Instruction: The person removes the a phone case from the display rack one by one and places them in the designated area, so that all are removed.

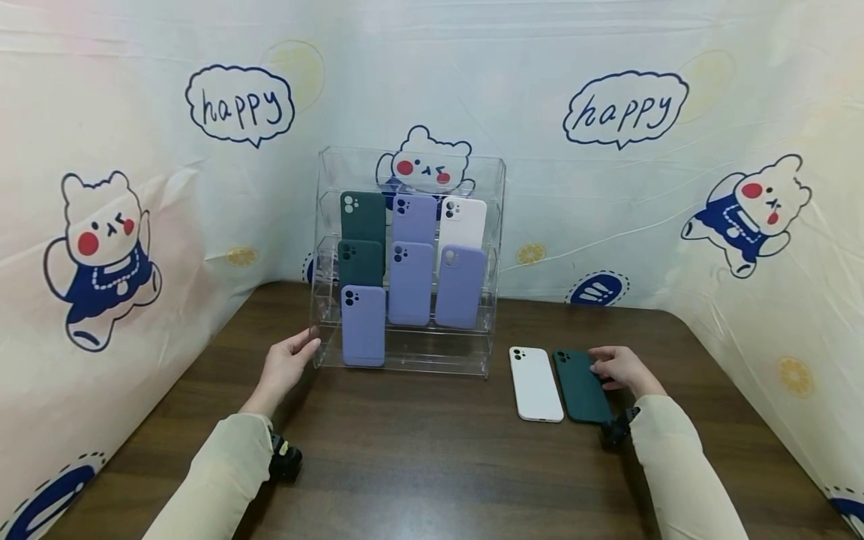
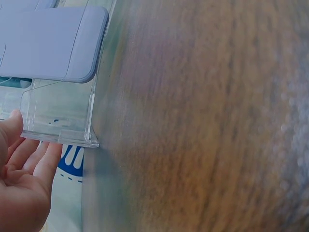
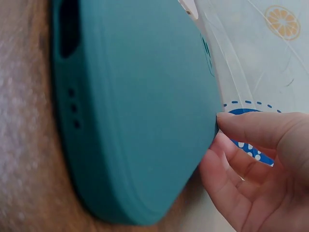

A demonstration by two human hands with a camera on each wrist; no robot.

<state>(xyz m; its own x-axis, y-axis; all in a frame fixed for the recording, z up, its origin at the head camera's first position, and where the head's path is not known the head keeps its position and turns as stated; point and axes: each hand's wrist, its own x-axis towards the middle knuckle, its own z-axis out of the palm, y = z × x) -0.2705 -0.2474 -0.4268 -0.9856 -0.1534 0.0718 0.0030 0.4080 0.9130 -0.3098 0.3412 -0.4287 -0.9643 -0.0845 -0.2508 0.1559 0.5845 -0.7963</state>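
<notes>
A clear acrylic display rack [image 1: 405, 352] with stepped tiers stands on the table. My left hand [image 1: 286, 367] holds its left side edge, thumb in front and fingers behind the panel. Phone cases stand on the tiers: two dark green cases at the left, a white case [image 1: 475, 217], and several lavender ones, with one lavender case [image 1: 363, 330] alone on the lowest tier. My right hand [image 1: 624, 369] grips the right edge of a dark green phone case [image 1: 582, 386] lying on the table, thumb at its edge and fingers curled alongside. A white phone case [image 1: 536, 384] lies beside it.
The brown wooden table [image 1: 418, 457] runs back to a printed cloth [image 1: 432, 67] that hangs behind and at both sides. Dark wrist cameras [image 1: 285, 459] are strapped over both cream sleeves [image 1: 216, 472].
</notes>
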